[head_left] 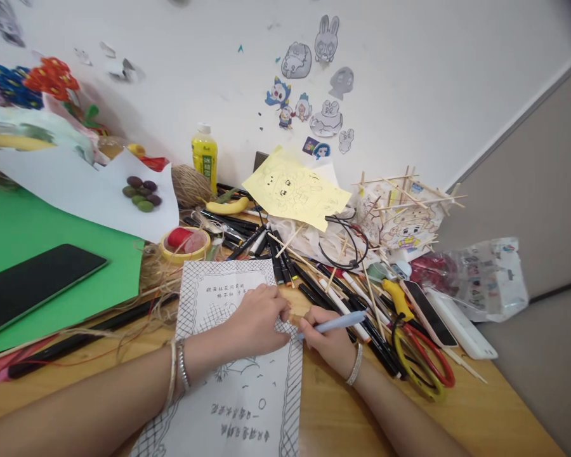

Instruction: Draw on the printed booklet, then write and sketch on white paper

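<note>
A white sheet point(238, 406) with a cross-hatched border, line drawings and handwritten characters lies on the wooden table. Across its upper right part rests my left hand point(257, 320), fingers curled inward; whatever they hold is hidden. My right hand point(330, 339) is just off the sheet's right edge, closed around a light blue pen point(342, 320) that slants up to the right. Between the two hands shows a small brownish piece point(295, 319), close to the fingers of both; its kind is unclear.
Black markers point(323, 298) and thin wooden sticks crowd behind the hands. Scissors point(423, 362) and a phone point(428, 314) lie at right. A black phone point(42, 285) sits on green card point(118, 254) at left. A yellow drawing point(295, 190) and bottle point(204, 155) are near the wall.
</note>
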